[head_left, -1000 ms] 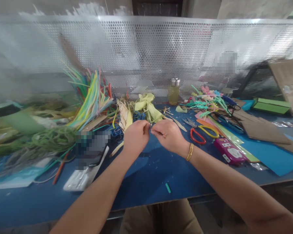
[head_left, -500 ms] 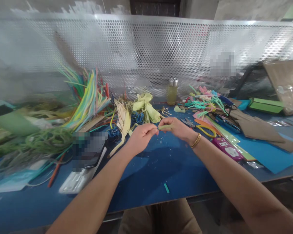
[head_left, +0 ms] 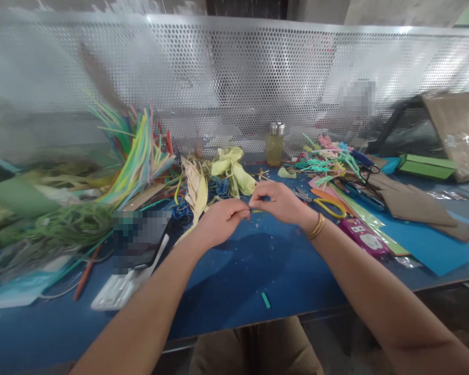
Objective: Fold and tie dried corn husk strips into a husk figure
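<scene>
My left hand (head_left: 219, 221) and my right hand (head_left: 279, 200) meet above the blue table (head_left: 234, 271), fingertips pinched together on a small thin green piece (head_left: 255, 210) held between them. Both hands are closed. A gold bangle (head_left: 316, 227) sits on my right wrist. Just behind the hands lie pale yellow-green husk strips (head_left: 230, 169) and a tangle of blue cord (head_left: 219, 186).
A bundle of coloured straws (head_left: 140, 156) and green fibre (head_left: 74, 224) fill the left. A small glass bottle (head_left: 275, 144) stands by the perforated metal screen (head_left: 234, 78). Scissors with a yellow handle (head_left: 328, 207), a pink case (head_left: 363, 237), brown paper (head_left: 414, 203) and a green box (head_left: 426, 167) lie right. A small teal scrap (head_left: 266, 299) lies near the front edge.
My right hand has drawn back toward the left hand after pulling slightly away half a second ago; both stay pinched on the small green piece. The view has shifted a little.
</scene>
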Tool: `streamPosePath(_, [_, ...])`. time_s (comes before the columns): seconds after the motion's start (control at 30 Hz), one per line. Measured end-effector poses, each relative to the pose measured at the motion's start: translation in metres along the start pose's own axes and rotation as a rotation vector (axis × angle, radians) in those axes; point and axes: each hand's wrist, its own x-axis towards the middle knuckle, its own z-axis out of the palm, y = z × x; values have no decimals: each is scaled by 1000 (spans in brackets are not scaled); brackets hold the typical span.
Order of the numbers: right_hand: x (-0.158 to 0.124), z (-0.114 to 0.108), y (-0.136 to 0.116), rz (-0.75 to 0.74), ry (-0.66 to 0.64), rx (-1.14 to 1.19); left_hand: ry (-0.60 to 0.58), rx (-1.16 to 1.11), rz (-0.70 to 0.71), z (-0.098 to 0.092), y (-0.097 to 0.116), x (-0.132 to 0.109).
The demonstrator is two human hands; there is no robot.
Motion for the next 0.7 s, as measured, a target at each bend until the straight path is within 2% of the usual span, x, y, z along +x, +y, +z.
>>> streamPosePath(0.07, [1,-3,10,145,-150,332,-30,-280,-52,4,-1,1])
streamPosePath(0.1, [1,-2,13,203,-160,469,-15,-426,-97,7,-1,2])
streamPosePath(0.17, [2,6,15,254,-41,632,82,-702,-198,14,2,3])
streamPosePath(0.27, [4,25,7,254,221,607,248,-984,-333,20,6,4])
streamPosePath(0.33, [5,35,2,267,314,565,282,-1059,-404,20,7,5])
streamPosePath(0.4, [5,40,-2,290,326,568,256,-1079,-463,18,7,5])
streamPosePath(0.57, [3,32,-5,288,199,644,136,-1093,-544,14,10,4])
streamPosePath(0.7, [2,26,-7,248,160,674,109,-1087,-546,12,13,3])
